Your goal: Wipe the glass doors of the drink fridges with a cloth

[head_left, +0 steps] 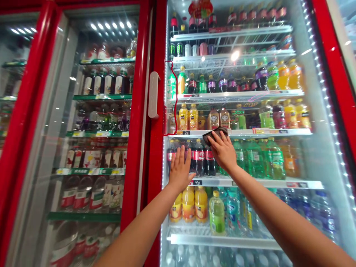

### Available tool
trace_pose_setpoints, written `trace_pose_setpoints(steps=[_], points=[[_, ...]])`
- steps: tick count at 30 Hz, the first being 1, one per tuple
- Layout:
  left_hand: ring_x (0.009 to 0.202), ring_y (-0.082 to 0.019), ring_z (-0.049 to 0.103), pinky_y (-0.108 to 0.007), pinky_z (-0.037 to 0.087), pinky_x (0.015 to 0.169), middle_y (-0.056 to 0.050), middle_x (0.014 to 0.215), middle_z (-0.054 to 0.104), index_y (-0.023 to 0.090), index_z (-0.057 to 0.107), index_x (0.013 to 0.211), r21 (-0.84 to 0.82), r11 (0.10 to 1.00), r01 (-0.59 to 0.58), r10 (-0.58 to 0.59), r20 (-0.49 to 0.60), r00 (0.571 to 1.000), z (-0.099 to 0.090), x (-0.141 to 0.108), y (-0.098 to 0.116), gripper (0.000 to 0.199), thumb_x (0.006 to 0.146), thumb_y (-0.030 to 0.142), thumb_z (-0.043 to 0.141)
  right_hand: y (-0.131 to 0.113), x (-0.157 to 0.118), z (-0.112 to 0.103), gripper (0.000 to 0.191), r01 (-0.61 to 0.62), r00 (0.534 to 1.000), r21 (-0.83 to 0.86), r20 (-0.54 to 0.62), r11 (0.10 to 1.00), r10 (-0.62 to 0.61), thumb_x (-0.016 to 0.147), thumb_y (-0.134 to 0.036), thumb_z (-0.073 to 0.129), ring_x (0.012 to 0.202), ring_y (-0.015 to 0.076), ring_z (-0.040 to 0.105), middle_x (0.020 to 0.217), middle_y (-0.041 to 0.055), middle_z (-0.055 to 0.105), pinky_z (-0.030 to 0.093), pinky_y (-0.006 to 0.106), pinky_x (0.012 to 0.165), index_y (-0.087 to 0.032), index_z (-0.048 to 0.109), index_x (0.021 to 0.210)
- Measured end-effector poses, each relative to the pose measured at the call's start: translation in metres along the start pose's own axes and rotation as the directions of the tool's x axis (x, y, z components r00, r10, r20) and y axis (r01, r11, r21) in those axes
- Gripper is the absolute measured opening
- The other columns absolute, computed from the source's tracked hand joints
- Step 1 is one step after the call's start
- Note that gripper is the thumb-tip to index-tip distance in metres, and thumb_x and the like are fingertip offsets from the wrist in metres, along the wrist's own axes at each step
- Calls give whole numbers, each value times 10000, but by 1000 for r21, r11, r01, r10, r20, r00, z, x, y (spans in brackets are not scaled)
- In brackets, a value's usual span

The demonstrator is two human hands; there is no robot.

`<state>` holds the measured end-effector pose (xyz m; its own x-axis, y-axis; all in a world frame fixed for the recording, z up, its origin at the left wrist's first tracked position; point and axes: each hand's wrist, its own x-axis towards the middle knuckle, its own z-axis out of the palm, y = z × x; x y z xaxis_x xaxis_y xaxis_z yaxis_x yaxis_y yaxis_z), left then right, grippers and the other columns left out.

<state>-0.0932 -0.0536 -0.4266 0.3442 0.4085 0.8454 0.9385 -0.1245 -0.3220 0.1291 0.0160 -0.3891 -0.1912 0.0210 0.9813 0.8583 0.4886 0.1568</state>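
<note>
A tall glass door point(250, 48) of a red-framed drinks fridge stands before me. My right hand point(223, 150) presses a dark cloth point(215, 135) to the glass, at the height of a shelf edge. Its fingers lie over the cloth, which sticks out past the fingertips. Lower and to the left, my left hand point(180, 171) rests flat against the same glass, its fingers spread and nothing in it. Cola bottles point(198, 157) show behind the glass between the two hands.
A pale handle point(154, 95) juts from the red frame left of the glass. Green soda bottles point(254, 157) and orange juice bottles point(188, 204) stand on shelves inside. Another fridge point(98, 96) with bottles is at the left. An LED strip point(319, 79) runs down the right side.
</note>
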Motion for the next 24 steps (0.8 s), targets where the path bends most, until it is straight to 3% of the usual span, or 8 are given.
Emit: trace_pose_setpoints(steps=[2, 4, 7, 11, 15, 18, 21, 24], points=[[1563, -350, -1, -565, 169, 1247, -217, 1691, 35, 173, -40, 1617, -14, 1000, 0, 0, -6, 1000, 1, 1, 5, 1131, 835, 429, 736, -1, -27, 0, 492, 7, 1000, -51, 14, 999, -6, 994, -237, 500, 1540, 334, 212, 1607, 30, 393, 283, 604, 1200, -284, 510, 1484], [1564, -348, -4, -563, 161, 1249, -210, 1693, 50, 178, -44, 1617, -25, 1000, -7, 7, -9, 1000, 3, 3, 10, 1141, 828, 424, 744, -8, -42, 1, 514, 114, 990, -52, 86, 992, -109, 991, -232, 504, 1547, 308, 198, 1619, -2, 372, 249, 581, 1223, -327, 486, 1496], [1563, -345, -11, -561, 151, 1251, -214, 1692, 53, 173, -59, 1614, -32, 999, -5, 4, -31, 999, 7, 9, 16, 1161, 821, 428, 750, -11, -31, 2, 515, 228, 960, -17, 173, 973, -222, 998, -239, 486, 1537, 263, 238, 1618, -52, 373, 236, 532, 1242, -377, 476, 1494], [1560, -355, -23, -569, 156, 1247, -230, 1689, 19, 172, -78, 1611, -43, 999, 12, -15, -53, 998, 18, 16, 24, 1175, 821, 445, 748, 14, -12, -4, 497, 87, 990, -61, 120, 994, -79, 1014, -285, 458, 1532, 275, 247, 1622, -28, 373, 266, 532, 1226, -339, 465, 1508], [1557, -359, -47, -571, 140, 1249, -232, 1688, -11, 174, -44, 1616, -44, 999, -3, 1, -38, 999, 24, 17, 30, 1156, 824, 462, 747, 26, -58, -8, 512, -112, 994, -139, 0, 984, 113, 1002, -270, 479, 1545, 309, 195, 1632, 24, 358, 257, 566, 1216, -289, 463, 1514], [1556, -360, -67, -577, 124, 1251, -221, 1691, -7, 170, 9, 1621, -39, 999, -14, 13, -37, 999, 24, 20, 36, 1130, 822, 479, 746, 15, -86, -8, 522, -37, 998, -148, 46, 988, 44, 987, -256, 511, 1541, 301, 205, 1621, 6, 381, 238, 556, 1223, -333, 475, 1502], [1557, -367, -64, -582, 103, 1251, -225, 1691, 12, 157, 62, 1620, -43, 999, -13, 11, -40, 999, 24, 29, 44, 1115, 813, 487, 755, 15, -68, -9, 516, 80, 990, -113, 126, 990, -65, 994, -276, 498, 1530, 273, 237, 1616, -36, 389, 232, 525, 1232, -379, 467, 1500], [1557, -371, -68, -588, 98, 1250, -223, 1691, -3, 168, 50, 1622, -63, 998, -20, 17, -48, 999, 28, 35, 52, 1127, 808, 484, 763, 37, -40, -12, 520, 28, 994, -119, 104, 992, -15, 1006, -303, 466, 1531, 271, 228, 1628, -30, 368, 240, 529, 1228, -366, 437, 1521]])
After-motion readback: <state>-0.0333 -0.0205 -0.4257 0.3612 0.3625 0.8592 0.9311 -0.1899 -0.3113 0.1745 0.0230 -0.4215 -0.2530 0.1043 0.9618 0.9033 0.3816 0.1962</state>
